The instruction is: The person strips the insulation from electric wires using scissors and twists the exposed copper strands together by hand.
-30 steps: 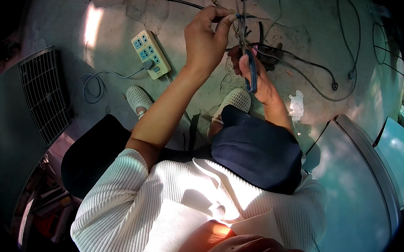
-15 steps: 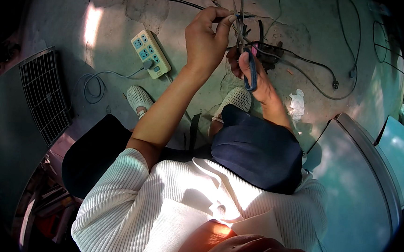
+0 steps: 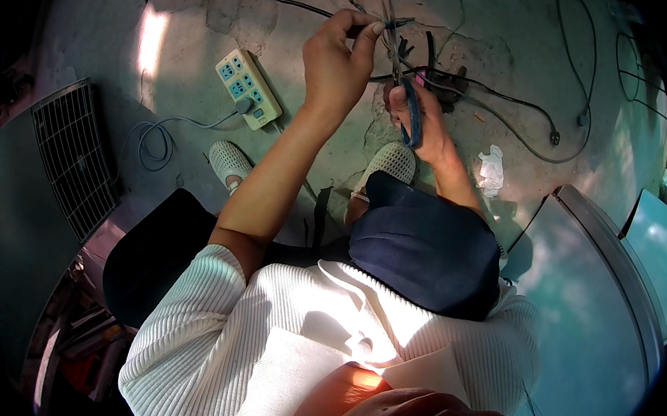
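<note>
My left hand (image 3: 336, 63) pinches the end of a thin cable (image 3: 387, 26) between thumb and forefinger; a bluish bit of it shows past the fingertips. My right hand (image 3: 426, 123) grips a pair of scissors (image 3: 410, 113) by its dark blue handles. Pointing away from me, the narrow metal blades cross the cable end just beside the left fingertips. Whether they touch the wire is too small to tell. Around the scissors, short black cable pieces (image 3: 430, 43) lie on the floor.
A cream power strip (image 3: 249, 90) with a grey plug and coiled cord lies left of my arms. Black and grey cables (image 3: 522, 105) spread across the floor at right, near crumpled white paper (image 3: 491, 173). A pale panel (image 3: 585, 264) stands right, a wire rack (image 3: 74, 155) left.
My right fingers have drawn in toward the thumb, and the scissor blades are closer together. The left hand has shifted slightly left with the cable end.
</note>
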`<state>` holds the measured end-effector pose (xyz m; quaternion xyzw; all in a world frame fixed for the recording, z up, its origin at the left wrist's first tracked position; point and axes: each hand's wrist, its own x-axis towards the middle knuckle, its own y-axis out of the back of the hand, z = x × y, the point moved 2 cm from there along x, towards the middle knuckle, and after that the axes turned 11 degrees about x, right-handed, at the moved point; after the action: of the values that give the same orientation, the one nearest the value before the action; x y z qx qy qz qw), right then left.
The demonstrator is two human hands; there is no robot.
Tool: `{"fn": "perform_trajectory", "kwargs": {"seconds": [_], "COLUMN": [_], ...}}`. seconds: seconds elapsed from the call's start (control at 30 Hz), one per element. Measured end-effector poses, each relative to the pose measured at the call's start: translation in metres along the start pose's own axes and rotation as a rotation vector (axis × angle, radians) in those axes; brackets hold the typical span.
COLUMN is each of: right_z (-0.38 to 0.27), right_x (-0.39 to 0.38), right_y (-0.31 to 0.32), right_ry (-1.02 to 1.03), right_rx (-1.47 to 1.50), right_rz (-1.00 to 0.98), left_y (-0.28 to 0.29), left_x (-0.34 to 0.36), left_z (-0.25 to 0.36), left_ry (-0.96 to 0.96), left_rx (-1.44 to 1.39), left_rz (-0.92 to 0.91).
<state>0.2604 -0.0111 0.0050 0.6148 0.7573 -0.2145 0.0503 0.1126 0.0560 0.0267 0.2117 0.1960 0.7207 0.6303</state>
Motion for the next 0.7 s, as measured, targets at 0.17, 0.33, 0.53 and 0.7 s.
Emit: {"fn": "perform_trajectory", "kwargs": {"seconds": [0.17,0.33,0.53,0.7], "right_z": [-0.010,-0.012,0.011,0.035], "right_x": [0.001,0.032,0.049,0.084], "right_y": [0.007,0.089,0.177,0.146], "right_ry": [-0.099,0.095,0.168,0.027], "right_rx": [0.047,-0.334,-1.072,-1.015], "right_rz": [0.060,0.486,0.642,0.447], "left_y": [0.002,0.001,0.004,0.001], "left_x": [0.003,0.000,-0.007,-0.013], "left_z": [-0.007,-0.015,-0.032,-0.051], "left_ry": [0.036,-0.023,0.470,0.678], "left_rx": [-0.026,-0.187,-0.789,-0.935], "left_rz": [-0.048,-0.157,-0.270,-0.185]}}
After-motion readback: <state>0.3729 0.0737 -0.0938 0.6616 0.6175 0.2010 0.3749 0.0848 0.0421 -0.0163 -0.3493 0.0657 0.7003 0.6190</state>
